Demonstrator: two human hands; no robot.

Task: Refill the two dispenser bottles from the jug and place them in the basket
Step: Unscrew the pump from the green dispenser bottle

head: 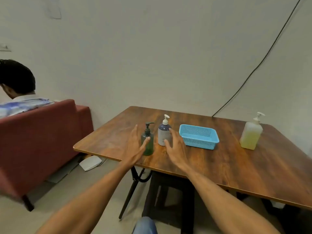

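Observation:
A green dispenser bottle [148, 142] with a dark pump stands near the left edge of the wooden table [211, 159]. Beside it on the right stands a blue-grey dispenser bottle [163, 134] with a white pump. My left hand [135, 147] is stretched out flat just left of the green bottle, thumb in front of it. My right hand [175, 149] is spread open beside the blue-grey bottle, fingers close to its right side. An empty blue basket [199, 138] sits right of the bottles. The jug [250, 135], a white pump container of yellow liquid, stands far right.
A red sofa [38, 137] with a seated person [18, 97] is on the left. A black cable [263, 58] runs down the wall. Under the table are a dark stool [168, 200] and a white device [90, 162] on the floor.

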